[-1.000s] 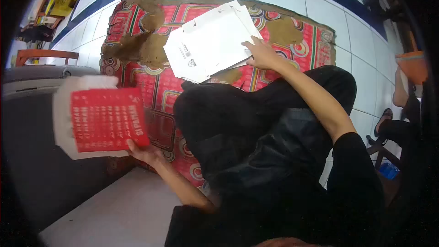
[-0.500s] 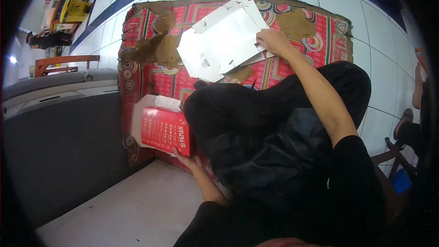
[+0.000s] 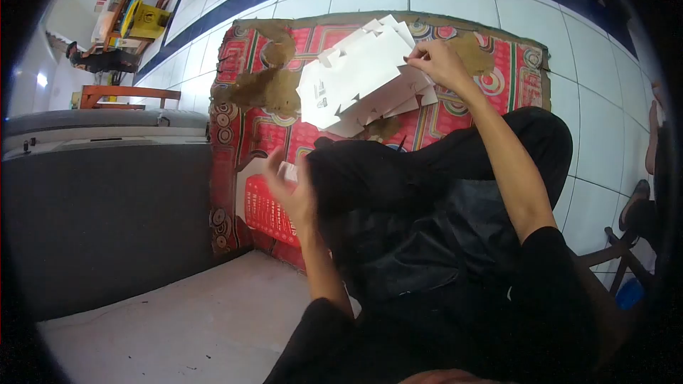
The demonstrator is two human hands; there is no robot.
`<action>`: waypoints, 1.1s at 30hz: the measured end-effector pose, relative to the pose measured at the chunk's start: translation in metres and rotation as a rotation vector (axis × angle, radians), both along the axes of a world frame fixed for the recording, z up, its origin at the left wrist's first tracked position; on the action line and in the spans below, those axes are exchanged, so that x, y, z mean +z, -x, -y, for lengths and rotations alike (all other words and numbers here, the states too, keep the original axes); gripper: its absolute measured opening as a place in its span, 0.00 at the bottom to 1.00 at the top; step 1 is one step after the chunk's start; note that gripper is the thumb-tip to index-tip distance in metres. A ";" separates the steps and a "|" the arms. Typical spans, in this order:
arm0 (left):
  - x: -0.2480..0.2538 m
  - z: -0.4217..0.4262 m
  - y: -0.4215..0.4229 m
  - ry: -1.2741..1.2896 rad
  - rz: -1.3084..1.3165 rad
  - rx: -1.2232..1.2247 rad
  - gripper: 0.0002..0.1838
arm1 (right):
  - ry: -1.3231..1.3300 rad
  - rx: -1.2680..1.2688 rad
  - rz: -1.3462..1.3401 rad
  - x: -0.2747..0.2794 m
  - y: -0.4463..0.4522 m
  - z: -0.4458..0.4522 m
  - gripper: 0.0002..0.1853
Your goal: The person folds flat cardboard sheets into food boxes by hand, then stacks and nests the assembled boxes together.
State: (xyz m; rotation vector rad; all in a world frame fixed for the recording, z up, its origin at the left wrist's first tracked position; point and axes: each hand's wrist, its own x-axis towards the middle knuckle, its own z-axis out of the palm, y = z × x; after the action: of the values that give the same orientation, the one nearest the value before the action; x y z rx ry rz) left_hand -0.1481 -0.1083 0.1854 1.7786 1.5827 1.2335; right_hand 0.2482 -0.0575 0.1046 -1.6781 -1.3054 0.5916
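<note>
Flat white cardboard sheets (image 3: 356, 71) lie in an uneven stack on the red patterned mat. At the stack's right edge my right hand (image 3: 434, 64) pinches the top sheet, whose near side is raised a little. My left hand (image 3: 290, 188), slightly blurred, is in the air with its fingers apart and holds nothing. Below it a red printed piece with a white border (image 3: 263, 206) rests on the mat beside my left knee, partly hidden by the hand and wrist.
The worn mat (image 3: 235, 128) has brown torn patches. A dark grey box-shaped object (image 3: 107, 206) stands on the left. At upper left are a wooden stool (image 3: 128, 92), a yellow item (image 3: 148, 21) and a person (image 3: 107, 60). Another person's foot (image 3: 635, 203) is at right.
My left hand has put the red piece down on the mat, let go and moved up over it. My right hand has lifted the edge of the top white sheet. The view has shifted.
</note>
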 end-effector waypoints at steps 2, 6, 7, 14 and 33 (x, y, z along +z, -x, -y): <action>0.010 -0.027 -0.056 -0.047 -0.158 -0.319 0.28 | -0.029 0.053 0.071 0.002 -0.003 0.001 0.13; -0.016 -0.078 -0.133 -0.278 -0.447 -0.606 0.27 | -0.088 0.078 0.266 0.001 -0.008 0.017 0.11; -0.020 -0.087 -0.144 -0.143 -0.584 -0.709 0.22 | -0.025 0.074 0.182 0.002 -0.007 0.029 0.10; -0.058 -0.119 -0.140 0.105 -0.511 -0.809 0.13 | 0.005 0.183 -0.252 -0.049 -0.012 0.020 0.10; -0.008 -0.097 -0.159 -0.699 -0.493 -0.414 0.11 | -0.435 0.082 -0.437 0.003 0.019 0.003 0.09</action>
State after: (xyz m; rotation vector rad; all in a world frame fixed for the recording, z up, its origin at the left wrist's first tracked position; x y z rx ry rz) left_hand 0.0108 -0.0116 0.1774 2.8519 0.9350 1.2857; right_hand 0.2293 -0.0600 0.1078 -1.0716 -1.0884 0.6269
